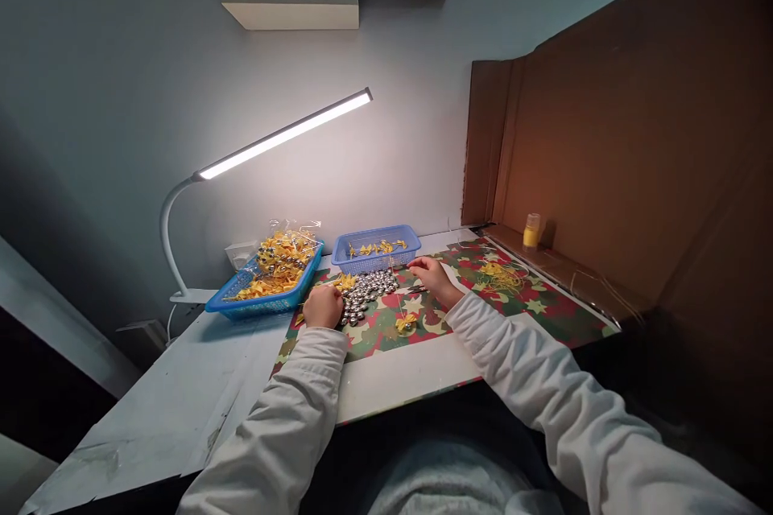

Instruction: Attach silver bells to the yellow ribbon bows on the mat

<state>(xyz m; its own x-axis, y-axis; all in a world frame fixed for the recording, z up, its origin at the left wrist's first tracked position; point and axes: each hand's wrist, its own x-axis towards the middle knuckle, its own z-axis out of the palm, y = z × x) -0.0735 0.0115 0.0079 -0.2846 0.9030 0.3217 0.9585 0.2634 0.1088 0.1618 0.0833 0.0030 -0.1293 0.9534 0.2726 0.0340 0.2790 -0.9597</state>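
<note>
My left hand [323,307] is closed, its knuckles up, at the left edge of a pile of small silver bells [361,296]. Yellow ribbon bows [345,282] lie just beyond it; what its fingers hold is hidden. My right hand [433,277] pinches thumb and forefinger together above the mat, to the right of the bells. Anything in that pinch is too small to name. Nearer to me, a yellow bow with a bell [407,324] lies on the mat, a thin cord running up from it. Dark small scissors or pliers [416,289] lie below the right hand.
A blue basket [290,299] heaped with yellow bows and bells stands at left. Behind the bells sits a paler blue basket [342,265] with a few bows. Yellow cords [501,277] lie right on the camouflage mat [374,342]. A lamp [283,135], cardboard wall [604,137] and yellow-filled bottle [531,235] surround the table.
</note>
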